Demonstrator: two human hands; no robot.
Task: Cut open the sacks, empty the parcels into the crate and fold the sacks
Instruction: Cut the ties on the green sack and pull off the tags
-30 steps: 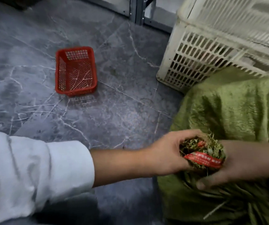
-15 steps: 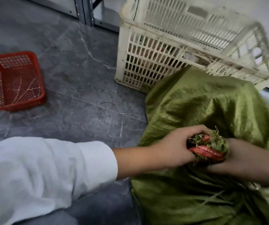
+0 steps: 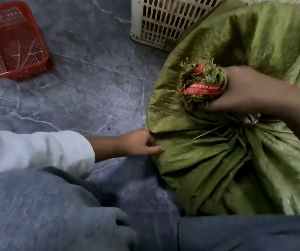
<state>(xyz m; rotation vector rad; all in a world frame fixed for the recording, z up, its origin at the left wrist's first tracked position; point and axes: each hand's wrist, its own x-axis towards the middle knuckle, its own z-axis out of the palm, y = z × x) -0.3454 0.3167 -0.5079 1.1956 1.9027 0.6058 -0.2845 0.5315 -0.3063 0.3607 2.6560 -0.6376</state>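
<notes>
At the far left a red basket (image 3: pixel 13 40) sits on the grey stone floor (image 3: pixel 91 87). It has holes in its sides and a few thin pale stalks lie in the bottom.

Lower down, a white sleeve (image 3: pixel 37 151) reaches across from the left. The left hand (image 3: pixel 136 144) comes out of it and touches the left edge of the green sack (image 3: pixel 227 160). Its fingers are curled, and they seem to pinch a fold of the cloth, but the picture is too blurry to be sure. Below the sleeve are the person's legs in blue-grey trousers (image 3: pixel 55 214).

Up at the top, in the middle, stands a cream crate (image 3: pixel 163 20) with many slots. The sack leans against it and covers its right part.

The big green sack fills the right side. It lies on the floor, full and wrinkled, and the folds run together at a tied place near the right edge.

The right hand (image 3: pixel 245 91) comes in from the right, above the sack. It is closed tight around the bunched top (image 3: pixel 201 84) of the sack, a frayed green tuft. A red strip (image 3: pixel 203 90) with small white writing goes around that tuft.
</notes>
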